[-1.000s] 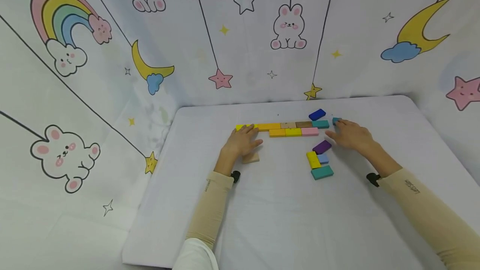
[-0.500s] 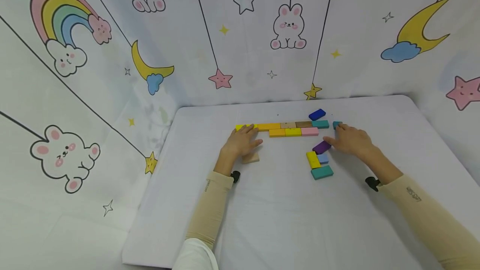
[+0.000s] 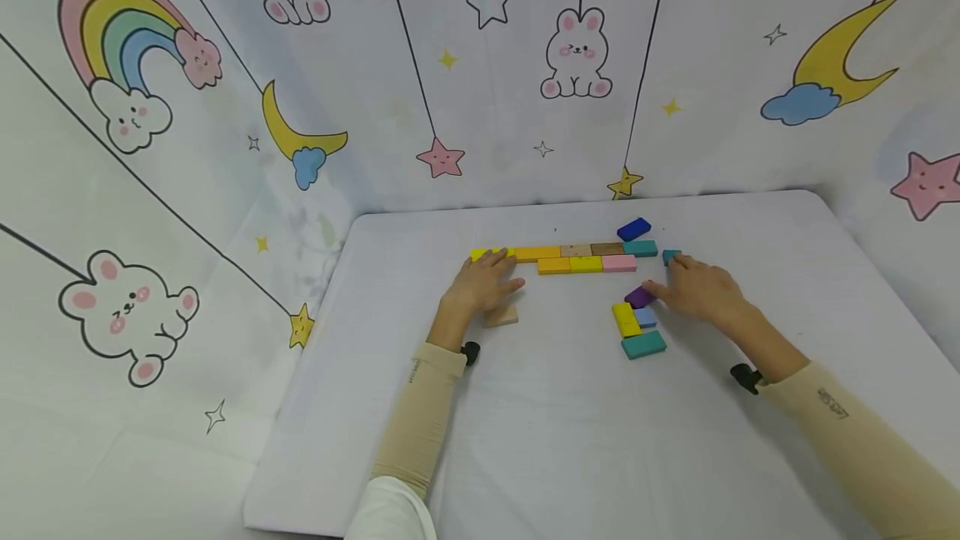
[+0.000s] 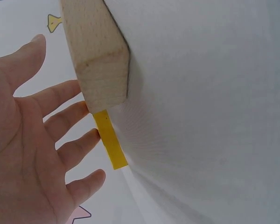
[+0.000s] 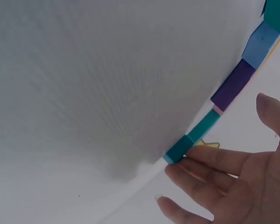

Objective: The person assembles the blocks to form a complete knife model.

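Near blocks: on the table (image 3: 540, 423), a green block (image 3: 643, 346), yellow block (image 3: 626, 320) and light blue block (image 3: 646, 317), midway between its side edges.
Wood block (image 3: 502, 317): beside your left wrist.
Purple block (image 3: 639, 297): by your right thumb; I can't tell if they touch.
Right hand (image 3: 701, 284): fingers nearly straight, touching the small teal block (image 3: 670, 255).
Left hand (image 3: 480, 283): well apart from it, fingers spread, on the long row's (image 3: 573, 251) yellow left end.
Short row (image 3: 587, 265): against the long one.
Dark blue block (image 3: 634, 229): nearest the far edge.
Rows: two look made; seven blocks seem left out.
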The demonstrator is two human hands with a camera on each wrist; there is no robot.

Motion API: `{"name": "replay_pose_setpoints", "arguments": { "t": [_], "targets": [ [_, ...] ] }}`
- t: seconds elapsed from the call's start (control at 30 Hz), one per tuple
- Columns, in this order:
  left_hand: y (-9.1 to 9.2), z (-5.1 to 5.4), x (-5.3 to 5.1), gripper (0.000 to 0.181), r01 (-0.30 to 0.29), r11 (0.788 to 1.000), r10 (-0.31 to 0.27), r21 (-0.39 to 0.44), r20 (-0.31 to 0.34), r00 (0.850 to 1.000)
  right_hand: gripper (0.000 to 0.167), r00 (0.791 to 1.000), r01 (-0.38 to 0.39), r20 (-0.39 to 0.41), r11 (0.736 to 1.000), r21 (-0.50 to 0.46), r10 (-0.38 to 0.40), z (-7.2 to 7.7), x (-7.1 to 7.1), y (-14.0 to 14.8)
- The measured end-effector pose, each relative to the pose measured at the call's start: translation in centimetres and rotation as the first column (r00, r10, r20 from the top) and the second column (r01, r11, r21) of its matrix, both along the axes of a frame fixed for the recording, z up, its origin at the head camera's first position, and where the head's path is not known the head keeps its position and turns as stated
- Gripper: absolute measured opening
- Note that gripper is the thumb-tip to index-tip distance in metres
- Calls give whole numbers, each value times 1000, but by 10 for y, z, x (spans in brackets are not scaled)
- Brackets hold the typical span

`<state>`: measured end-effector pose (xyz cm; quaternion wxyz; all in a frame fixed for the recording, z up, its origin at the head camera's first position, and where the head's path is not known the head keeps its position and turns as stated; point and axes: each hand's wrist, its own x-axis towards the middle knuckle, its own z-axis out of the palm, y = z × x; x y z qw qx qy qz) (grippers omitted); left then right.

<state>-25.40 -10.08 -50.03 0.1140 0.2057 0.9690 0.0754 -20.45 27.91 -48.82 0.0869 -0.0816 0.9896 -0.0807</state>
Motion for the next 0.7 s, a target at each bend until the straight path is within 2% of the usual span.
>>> {"name": "replay_pose_setpoints", "arguments": {
  "t": [0.3, 0.7],
  "targets": [
    [-1, 0, 0, 65, -4, 1000, 4, -3, 3, 1000, 88, 999, -14, 30, 1000, -20, 14, -3, 2, -3],
    [0, 3, 0, 65, 1, 1000, -2, 13, 13, 1000, 83, 998, -60, 16, 997, -55, 61, -3, 7, -10]
  ]
}}
